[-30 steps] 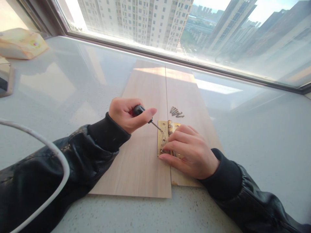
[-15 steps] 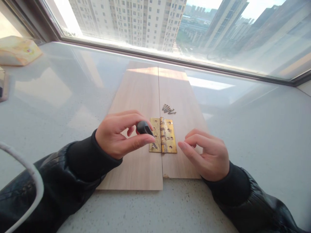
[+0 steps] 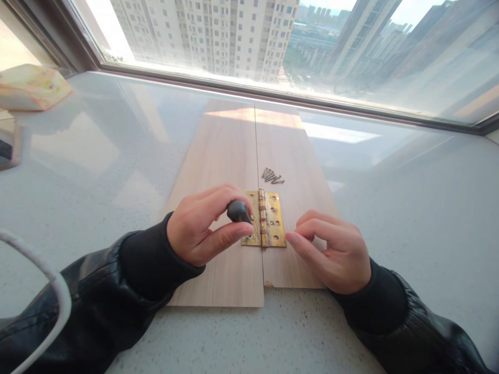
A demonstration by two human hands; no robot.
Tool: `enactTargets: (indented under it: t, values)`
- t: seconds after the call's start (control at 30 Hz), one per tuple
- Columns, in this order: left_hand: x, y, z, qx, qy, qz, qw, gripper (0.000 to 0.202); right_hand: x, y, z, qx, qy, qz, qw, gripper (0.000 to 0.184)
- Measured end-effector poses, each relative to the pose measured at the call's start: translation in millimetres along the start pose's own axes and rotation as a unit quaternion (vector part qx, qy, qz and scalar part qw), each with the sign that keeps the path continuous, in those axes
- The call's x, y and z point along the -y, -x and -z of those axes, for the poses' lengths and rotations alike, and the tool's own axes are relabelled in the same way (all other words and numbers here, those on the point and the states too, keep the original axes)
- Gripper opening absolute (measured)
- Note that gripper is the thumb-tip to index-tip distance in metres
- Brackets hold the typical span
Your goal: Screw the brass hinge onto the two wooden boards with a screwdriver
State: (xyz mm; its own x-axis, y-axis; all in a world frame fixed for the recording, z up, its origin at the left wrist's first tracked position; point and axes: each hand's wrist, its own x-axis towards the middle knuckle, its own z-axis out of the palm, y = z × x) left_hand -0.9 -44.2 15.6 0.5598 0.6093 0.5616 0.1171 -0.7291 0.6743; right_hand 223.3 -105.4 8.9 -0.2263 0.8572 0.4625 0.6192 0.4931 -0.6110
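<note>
My left hand (image 3: 205, 223) grips a black-handled screwdriver (image 3: 238, 212) between thumb and fingers. It leans over the left leaf of a worn brass hinge (image 3: 273, 218). Near the lower corner of that leaf, a screw head (image 3: 249, 237) shows beside my left thumb; the screwdriver's tip is hidden. The hinge lies flat across the seam of a left wooden board (image 3: 218, 156) and a right wooden board (image 3: 288, 150). Curled, with thumb and fingertips close together, my right hand (image 3: 335, 249) rests by the hinge's right edge. Nothing shows between its fingers.
Several screws (image 3: 273, 175) lie on the right board just beyond the hinge. A white cable (image 3: 58, 291) loops at lower left. On the speckled white countertop (image 3: 78, 182) stand a wrapped packet (image 3: 35, 85) and a partly seen object (image 3: 10, 140). A window frame (image 3: 273, 98) bounds the back.
My left hand and the screwdriver have shifted slightly right, covering more of the hinge's left leaf. My right hand stays by the hinge's right edge. The view has shifted slightly.
</note>
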Motion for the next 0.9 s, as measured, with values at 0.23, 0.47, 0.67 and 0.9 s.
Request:
enactTargets:
  t: [0.23,0.47,0.67,0.9]
  values:
    - [0.6,-0.1,-4.3,-0.001,0.01,-0.009,1.0,0.022,0.7,0.7,0.6,0.003,0.001,0.001,1.0,0.02]
    - [-2.5,-1.9,-1.2,0.015,-0.003,-0.023,1.0,0.021,1.0,-0.9,-0.1,0.004,0.002,0.004,1.0,0.021]
    - [-3.4,-2.4,-2.4,0.003,0.008,-0.02,1.0,0.021,0.1,-0.2,0.4,0.011,0.002,0.005,1.0,0.02]
    - [-0.7,-2.7,-9.0,0.02,0.006,-0.033,0.999,0.018,-0.3,-0.1,0.2,0.015,-0.002,0.006,1.0,0.02]
